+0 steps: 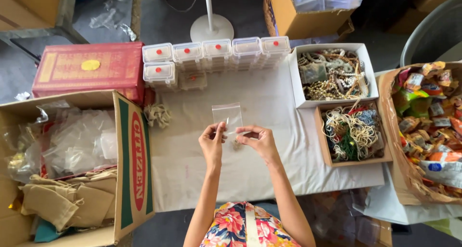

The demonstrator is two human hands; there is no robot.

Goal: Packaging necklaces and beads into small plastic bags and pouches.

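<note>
small clear zip bag (227,116) is pinched at its lower edge by left hand (212,143) and right hand (255,140), held above the white cloth (269,107). fingers closed on it; a small trinket seems held below, unclear. stacked clear boxes (216,52) look filled; beaded items remain in white box (332,74).

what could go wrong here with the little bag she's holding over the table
Both hands, left hand and right hand, pinch only the lower edge of the small clear bag, so it may slip or flop. The small item between the fingers looks tiny; dropped, it could get lost on the white cloth.
</note>
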